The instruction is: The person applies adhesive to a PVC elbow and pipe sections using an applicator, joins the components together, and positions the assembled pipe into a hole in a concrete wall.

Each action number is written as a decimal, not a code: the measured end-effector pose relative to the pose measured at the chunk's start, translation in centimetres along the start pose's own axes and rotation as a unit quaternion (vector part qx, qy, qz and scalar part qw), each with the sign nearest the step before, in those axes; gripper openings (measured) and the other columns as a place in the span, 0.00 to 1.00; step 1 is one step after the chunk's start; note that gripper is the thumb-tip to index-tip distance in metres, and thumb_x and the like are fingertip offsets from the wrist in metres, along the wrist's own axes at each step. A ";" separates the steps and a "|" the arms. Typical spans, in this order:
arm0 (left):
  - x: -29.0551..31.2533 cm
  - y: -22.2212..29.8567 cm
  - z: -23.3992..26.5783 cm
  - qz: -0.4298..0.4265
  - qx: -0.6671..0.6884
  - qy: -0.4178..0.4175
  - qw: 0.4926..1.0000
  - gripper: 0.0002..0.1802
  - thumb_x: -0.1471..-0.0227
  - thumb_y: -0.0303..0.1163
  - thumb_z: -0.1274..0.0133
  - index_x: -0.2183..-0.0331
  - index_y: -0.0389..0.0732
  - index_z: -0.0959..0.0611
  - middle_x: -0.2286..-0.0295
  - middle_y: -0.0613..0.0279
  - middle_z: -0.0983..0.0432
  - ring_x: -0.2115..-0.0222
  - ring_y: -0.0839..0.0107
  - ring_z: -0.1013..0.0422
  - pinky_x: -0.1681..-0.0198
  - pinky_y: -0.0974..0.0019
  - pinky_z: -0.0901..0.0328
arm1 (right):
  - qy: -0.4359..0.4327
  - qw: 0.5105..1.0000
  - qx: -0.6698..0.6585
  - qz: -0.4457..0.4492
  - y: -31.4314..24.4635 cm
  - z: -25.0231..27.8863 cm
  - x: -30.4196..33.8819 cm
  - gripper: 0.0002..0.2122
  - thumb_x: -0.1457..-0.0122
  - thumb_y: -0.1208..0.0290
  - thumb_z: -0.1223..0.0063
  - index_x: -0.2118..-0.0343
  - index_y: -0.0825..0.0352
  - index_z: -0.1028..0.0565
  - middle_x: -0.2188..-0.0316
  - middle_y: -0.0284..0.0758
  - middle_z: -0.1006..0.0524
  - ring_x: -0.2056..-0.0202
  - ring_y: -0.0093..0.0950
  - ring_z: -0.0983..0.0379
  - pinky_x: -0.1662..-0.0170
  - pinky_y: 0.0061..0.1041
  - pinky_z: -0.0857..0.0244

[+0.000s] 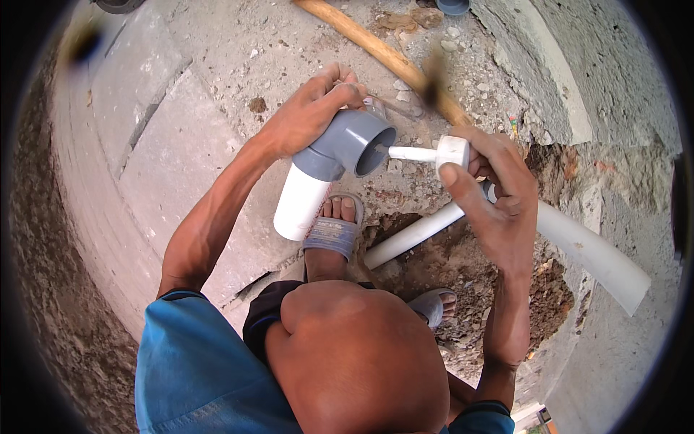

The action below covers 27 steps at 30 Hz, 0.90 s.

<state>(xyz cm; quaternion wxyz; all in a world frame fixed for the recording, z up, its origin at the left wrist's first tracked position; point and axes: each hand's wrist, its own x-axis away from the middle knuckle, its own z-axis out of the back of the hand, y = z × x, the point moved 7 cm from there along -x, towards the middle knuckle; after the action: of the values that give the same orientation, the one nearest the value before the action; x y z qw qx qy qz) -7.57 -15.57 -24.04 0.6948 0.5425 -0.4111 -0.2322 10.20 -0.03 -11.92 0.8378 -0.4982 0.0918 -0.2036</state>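
Observation:
My left hand [311, 108] is closed on a grey elbow pipe fitting [336, 145], fingers curled along its upper side. A short white pipe [298, 206] sits in the elbow's lower end and slants down to the left. Beside my left fingertips a small clear piece [376, 107] shows in part; what it belongs to is hidden. Between thumb and fingers, my right hand [502, 184] pinches a white cap [453, 152] with a white applicator stick [413, 153]. The stick points left, its tip at the elbow's open mouth.
Below my right hand, a white pipe [419, 235] crosses a dug pit [463, 267]. A wider white pipe [593, 253] leans at the right, near a rough concrete wall [614, 94]. A wooden handle [390, 61] lies across the rubble ahead. My sandalled foot [334, 235] is under the elbow.

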 end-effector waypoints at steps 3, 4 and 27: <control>0.0 0.3 -0.4 0.002 0.021 -0.017 1.000 0.16 0.37 0.41 0.52 0.56 0.38 0.27 0.64 0.65 0.27 0.59 0.76 0.28 0.49 0.70 0.35 | -0.075 0.996 0.035 0.026 -0.4 -1.4 0.4 0.17 0.42 0.69 0.32 0.53 0.72 0.20 0.67 0.30 0.23 0.68 0.20 0.30 0.63 0.24 0.34; -0.1 0.4 -0.5 -0.001 0.022 -0.016 1.000 0.16 0.37 0.41 0.52 0.56 0.38 0.27 0.64 0.65 0.27 0.60 0.76 0.28 0.49 0.71 0.35 | -0.112 0.994 0.007 0.007 -0.1 -1.9 0.7 0.17 0.42 0.68 0.32 0.53 0.72 0.20 0.65 0.29 0.23 0.67 0.20 0.29 0.62 0.23 0.34; 4.0 -7.6 1.2 0.135 -0.078 0.005 0.988 0.28 0.40 0.38 0.59 0.44 0.36 0.22 0.38 0.57 0.31 0.54 0.65 0.24 0.45 0.67 0.34 | -0.037 0.957 0.249 0.140 6.6 -12.4 -1.7 0.20 0.39 0.70 0.42 0.43 0.64 0.25 0.58 0.41 0.30 0.56 0.38 0.28 0.56 0.37 0.28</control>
<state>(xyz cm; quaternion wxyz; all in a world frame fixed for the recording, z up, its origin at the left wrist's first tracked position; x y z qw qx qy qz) -5.35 -21.65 -29.84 0.7618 0.4275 -0.4578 -0.1654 5.85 -6.40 -23.84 0.9584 -0.2626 0.0764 -0.0822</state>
